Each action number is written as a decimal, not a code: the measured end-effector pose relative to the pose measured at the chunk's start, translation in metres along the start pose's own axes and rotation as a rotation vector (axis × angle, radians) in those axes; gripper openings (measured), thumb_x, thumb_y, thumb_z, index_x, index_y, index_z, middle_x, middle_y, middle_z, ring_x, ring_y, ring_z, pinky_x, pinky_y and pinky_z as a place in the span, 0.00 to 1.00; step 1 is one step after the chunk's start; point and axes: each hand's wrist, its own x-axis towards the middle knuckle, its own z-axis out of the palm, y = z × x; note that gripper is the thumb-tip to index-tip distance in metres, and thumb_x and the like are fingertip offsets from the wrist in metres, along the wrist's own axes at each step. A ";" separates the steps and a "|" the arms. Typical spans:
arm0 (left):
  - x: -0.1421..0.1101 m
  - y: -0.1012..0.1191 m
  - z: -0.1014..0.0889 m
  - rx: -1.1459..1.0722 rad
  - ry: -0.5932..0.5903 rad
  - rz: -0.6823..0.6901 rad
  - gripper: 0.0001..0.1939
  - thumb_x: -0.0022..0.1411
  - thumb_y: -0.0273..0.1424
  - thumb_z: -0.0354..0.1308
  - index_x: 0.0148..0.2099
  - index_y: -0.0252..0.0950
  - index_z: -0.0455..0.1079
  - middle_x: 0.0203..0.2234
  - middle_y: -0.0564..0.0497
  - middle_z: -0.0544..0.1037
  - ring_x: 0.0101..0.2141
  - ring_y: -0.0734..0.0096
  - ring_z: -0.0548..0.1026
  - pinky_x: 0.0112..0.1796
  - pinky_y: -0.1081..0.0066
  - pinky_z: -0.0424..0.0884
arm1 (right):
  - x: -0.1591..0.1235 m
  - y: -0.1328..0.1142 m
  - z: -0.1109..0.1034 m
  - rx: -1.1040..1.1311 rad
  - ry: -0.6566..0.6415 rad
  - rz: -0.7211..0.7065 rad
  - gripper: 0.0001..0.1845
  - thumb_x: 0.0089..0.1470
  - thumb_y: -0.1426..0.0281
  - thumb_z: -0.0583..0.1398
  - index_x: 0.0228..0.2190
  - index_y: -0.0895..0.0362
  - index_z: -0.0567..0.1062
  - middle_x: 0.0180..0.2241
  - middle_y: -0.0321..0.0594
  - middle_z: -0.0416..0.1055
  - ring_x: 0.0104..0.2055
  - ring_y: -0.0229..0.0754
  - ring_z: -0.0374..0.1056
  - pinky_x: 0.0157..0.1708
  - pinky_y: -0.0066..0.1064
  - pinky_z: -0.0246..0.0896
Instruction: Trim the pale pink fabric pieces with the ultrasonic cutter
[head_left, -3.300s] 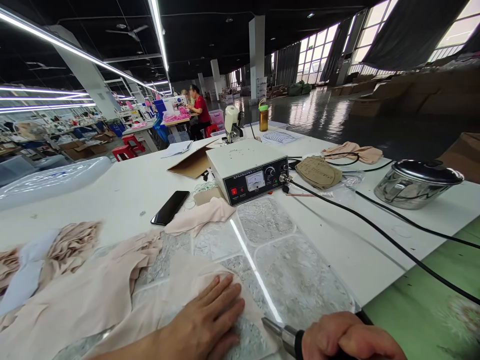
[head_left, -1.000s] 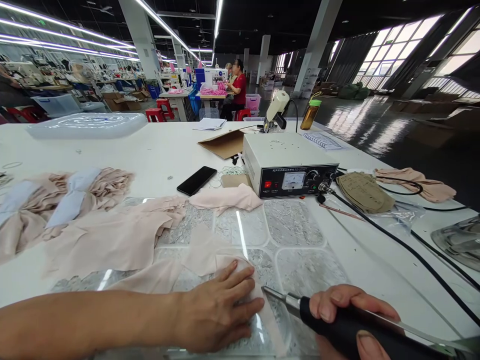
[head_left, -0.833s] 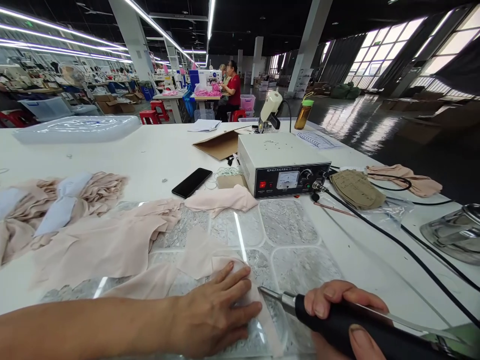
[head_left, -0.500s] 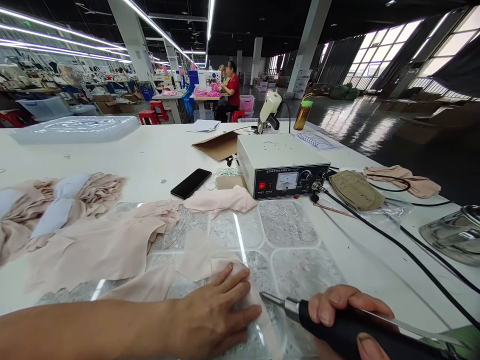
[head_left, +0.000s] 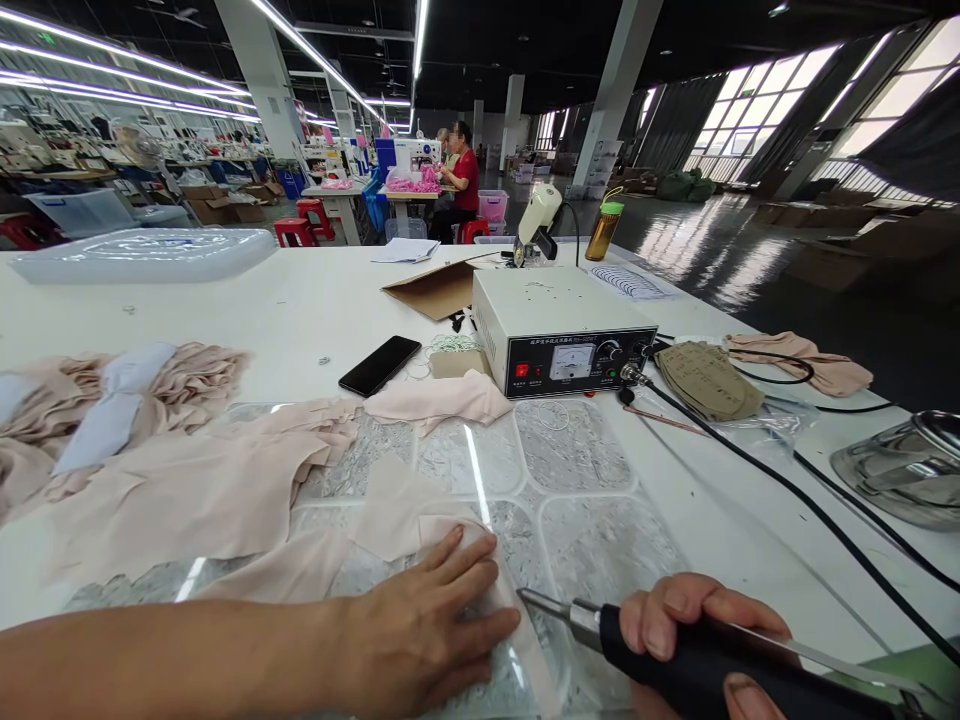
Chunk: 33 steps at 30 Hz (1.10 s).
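Note:
My left hand [head_left: 435, 620] lies flat with its fingers slightly apart, pressing pale pink fabric [head_left: 394, 510] onto the grey patterned mat [head_left: 607, 545]. In my right hand [head_left: 697, 625] is a handheld ultrasonic welder [head_left: 675, 650] with a black grip and a pointed metal tip. The tip is just right of my left fingers, by the fabric's edge; whether it touches the fabric I cannot tell. A thin shiny metal strip runs along the top of the grip. More pale pink cloth pieces [head_left: 195, 490] lie spread out left of my left hand.
Behind the mat stands a cream control box [head_left: 566, 300] whose black cable [head_left: 757, 465] crosses the right side of the table. A phone [head_left: 380, 365], brown templates [head_left: 709, 380], a metal container [head_left: 904, 470] and a bottle [head_left: 604, 230] surround it. A person [head_left: 465, 180] sits at a sewing machine farther back.
The view has shifted very slightly. Both hands, the welder and the fabric stay almost where they were; no grip has changed.

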 end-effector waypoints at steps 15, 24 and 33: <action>0.001 0.000 -0.001 0.054 -0.010 0.047 0.18 0.72 0.35 0.49 0.59 0.33 0.65 0.52 0.39 0.72 0.59 0.45 0.65 0.58 0.47 0.61 | 0.000 0.006 -0.005 0.001 -0.043 0.036 0.06 0.53 0.65 0.59 0.35 0.50 0.71 0.29 0.34 0.62 0.24 0.37 0.63 0.24 0.34 0.67; 0.001 -0.001 0.001 0.049 0.021 0.043 0.19 0.71 0.36 0.50 0.59 0.34 0.66 0.48 0.39 0.75 0.59 0.47 0.66 0.59 0.49 0.59 | 0.001 0.006 -0.007 -0.020 -0.038 0.041 0.06 0.53 0.65 0.59 0.35 0.50 0.71 0.28 0.34 0.62 0.25 0.37 0.64 0.24 0.36 0.68; 0.000 -0.001 0.001 0.008 -0.001 0.017 0.20 0.70 0.37 0.52 0.60 0.34 0.66 0.48 0.39 0.74 0.59 0.46 0.65 0.59 0.47 0.59 | 0.001 0.007 -0.009 0.001 -0.050 0.043 0.06 0.53 0.66 0.59 0.36 0.50 0.71 0.29 0.34 0.63 0.25 0.37 0.64 0.25 0.35 0.69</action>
